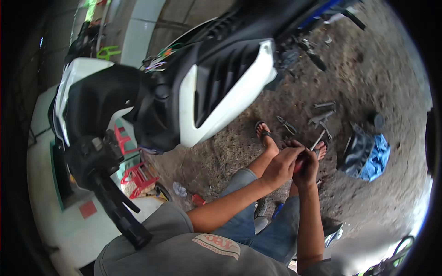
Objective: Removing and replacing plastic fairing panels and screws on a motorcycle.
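Observation:
Both of my hands are together at the middle right, above my legs. My left hand [281, 168] has its fingers closed against my right hand [306, 170], which grips a red-handled screwdriver [317, 140] with the metal shaft pointing up and to the right. Whether my left fingers also hold the screwdriver is hidden. Ahead on the dirt ground lie pliers [286, 124] and several metal tools [321, 117]. A black-and-white scooter [225, 96] fills the upper middle and left, with loose wires [161, 57] showing at its body and its handlebar grip [119, 211] near my left arm.
A black and blue bag [370, 156] and a dark round container [376, 120] sit on the dirt [377, 78] at right. Red plastic chairs [138, 177] are at left behind the handlebar. My sandalled feet [264, 133] stand among the tools. A red scrap [198, 199] lies near my left leg.

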Tool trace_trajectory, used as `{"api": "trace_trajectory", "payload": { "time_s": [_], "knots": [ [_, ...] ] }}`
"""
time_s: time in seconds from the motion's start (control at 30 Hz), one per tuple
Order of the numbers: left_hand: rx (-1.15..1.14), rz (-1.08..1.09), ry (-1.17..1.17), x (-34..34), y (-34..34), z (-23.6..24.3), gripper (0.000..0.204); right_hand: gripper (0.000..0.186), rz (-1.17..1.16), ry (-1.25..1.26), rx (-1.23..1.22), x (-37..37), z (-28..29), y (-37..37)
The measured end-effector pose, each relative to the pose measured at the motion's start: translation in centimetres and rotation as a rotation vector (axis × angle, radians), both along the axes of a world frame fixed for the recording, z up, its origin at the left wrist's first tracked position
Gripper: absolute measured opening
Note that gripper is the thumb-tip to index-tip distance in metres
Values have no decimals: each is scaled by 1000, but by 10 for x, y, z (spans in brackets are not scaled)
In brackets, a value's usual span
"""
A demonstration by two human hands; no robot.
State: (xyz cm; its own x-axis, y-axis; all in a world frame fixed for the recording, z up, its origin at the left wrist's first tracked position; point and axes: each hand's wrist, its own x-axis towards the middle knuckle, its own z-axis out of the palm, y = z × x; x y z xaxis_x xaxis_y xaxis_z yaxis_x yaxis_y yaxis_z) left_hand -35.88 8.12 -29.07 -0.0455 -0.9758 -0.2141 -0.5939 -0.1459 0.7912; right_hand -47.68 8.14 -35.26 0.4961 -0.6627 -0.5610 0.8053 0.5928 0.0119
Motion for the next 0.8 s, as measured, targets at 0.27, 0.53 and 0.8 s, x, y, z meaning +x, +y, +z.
{"api": "trace_trajectory", "payload": {
  "time_s": [0.27,0.53,0.8],
  "knots": [
    [-117,10,-45,45,-23,13,36,55,94,-2,-47,36,5,-29],
    [-163,121,-82,59,-36,31,37,47,205,127,-77,53,29,-61],
    [-165,164,-172,63,-36,49,32,30,355,358,-171,37,56,-70]
  ]
}}
